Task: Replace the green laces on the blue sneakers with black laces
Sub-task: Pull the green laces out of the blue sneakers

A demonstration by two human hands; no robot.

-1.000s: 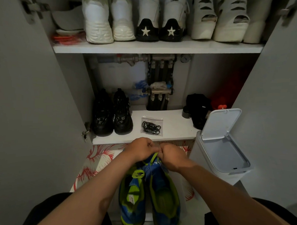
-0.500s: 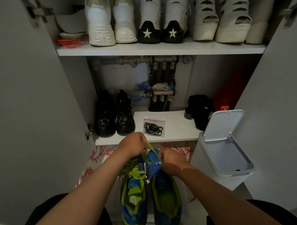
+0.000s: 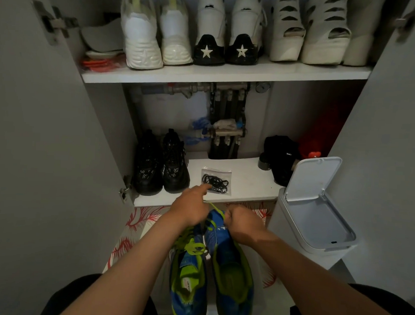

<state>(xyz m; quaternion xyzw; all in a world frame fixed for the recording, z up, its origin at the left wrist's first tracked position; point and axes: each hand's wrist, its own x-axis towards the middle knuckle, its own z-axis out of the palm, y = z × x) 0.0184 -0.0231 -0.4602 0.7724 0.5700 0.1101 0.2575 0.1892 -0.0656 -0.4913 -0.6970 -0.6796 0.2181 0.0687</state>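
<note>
- Left hand (image 3: 190, 209) grip pinches green lace (image 3: 215, 208), now drawn farther out of blue sneaker (image 3: 232, 275) on the floor (image 3: 139, 228); unlacing is advancing.
- Right hand (image 3: 242, 224) grip seemingly clamps the sneaker's tongue.
- Black laces (image 3: 216, 181) lie bagged on shelf (image 3: 250, 183).

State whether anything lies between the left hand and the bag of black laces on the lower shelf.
Nothing visible does. The left hand is at the near corner of the bag of black laces, which lies uncovered on the shelf.
</note>
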